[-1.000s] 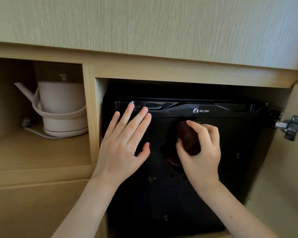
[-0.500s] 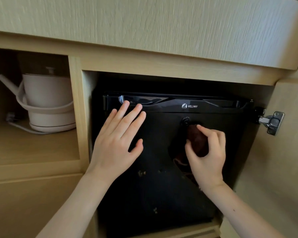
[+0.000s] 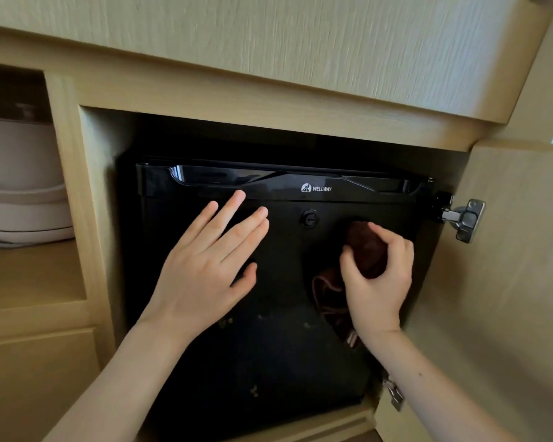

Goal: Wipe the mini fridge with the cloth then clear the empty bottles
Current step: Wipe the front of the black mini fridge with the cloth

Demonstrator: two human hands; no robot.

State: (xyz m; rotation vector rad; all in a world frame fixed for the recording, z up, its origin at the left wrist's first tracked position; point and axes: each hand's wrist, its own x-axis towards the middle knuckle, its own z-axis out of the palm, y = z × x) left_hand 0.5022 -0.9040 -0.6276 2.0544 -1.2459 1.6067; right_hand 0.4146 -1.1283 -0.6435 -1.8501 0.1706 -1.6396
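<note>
A black mini fridge (image 3: 278, 362) with a closed door sits inside a wooden cabinet bay. My left hand (image 3: 205, 266) lies flat on the door's upper left, fingers straight and spread. On the door's upper right, my right hand (image 3: 377, 282) grips a bunched dark brown cloth (image 3: 364, 247) and presses it against the door, just right of the round lock (image 3: 309, 218). A tail of the cloth hangs down below my palm. Small pale specks dot the lower door. No bottles are in view.
The cabinet door (image 3: 508, 298) stands open at the right on metal hinges (image 3: 463, 220). A white electric kettle (image 3: 20, 186) stands in the open shelf bay to the left. A wooden countertop edge overhangs above.
My right hand has carried the cloth to the right across the door, uncovering the lock. The left hand has stayed flat on the door. The view has shifted right and closer.
</note>
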